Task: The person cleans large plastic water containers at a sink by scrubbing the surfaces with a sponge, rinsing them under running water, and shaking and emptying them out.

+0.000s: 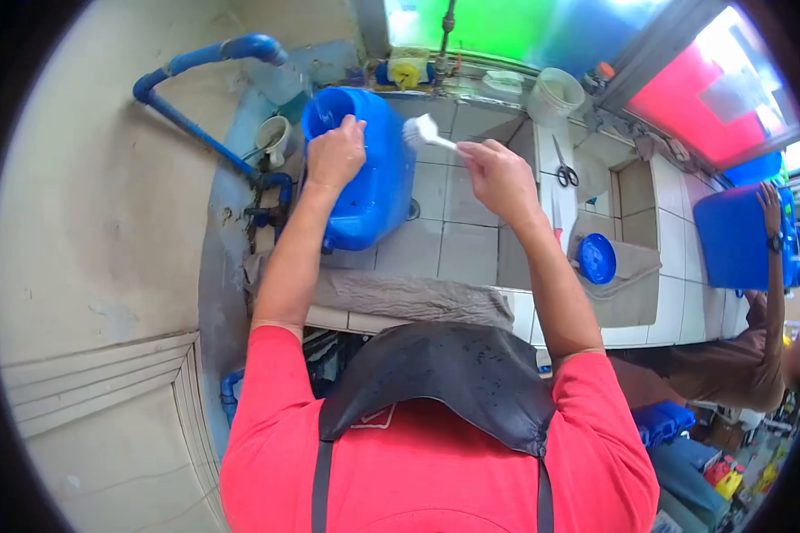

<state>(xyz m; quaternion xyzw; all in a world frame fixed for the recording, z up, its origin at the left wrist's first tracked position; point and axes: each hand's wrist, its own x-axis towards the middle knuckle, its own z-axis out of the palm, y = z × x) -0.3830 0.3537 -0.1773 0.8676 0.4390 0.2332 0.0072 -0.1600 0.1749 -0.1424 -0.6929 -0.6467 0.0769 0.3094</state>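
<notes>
A blue plastic container (pixel 384 178) with an open top stands in the tiled sink (pixel 467 200), tilted a little. My left hand (pixel 336 155) is closed at its rim. Water runs from the end of the blue pipe (pixel 262 49) into the opening. My right hand (pixel 500 178) grips the thin handle of a white brush (pixel 425 131), its bristle end pointing left toward the container. The brush is held above the sink, apart from the container. How much water is inside the container is hidden from view.
Scissors (pixel 564 169), a red-handled knife (pixel 557 222) and a blue round lid or dish (pixel 596 258) lie to the right. A white bucket (pixel 556 96) and a mug (pixel 275 138) stand near the wall. Grey cloth (pixel 400 296) covers the front edge. A co-worker's hand (pixel 770 213) touches another blue container (pixel 733 240).
</notes>
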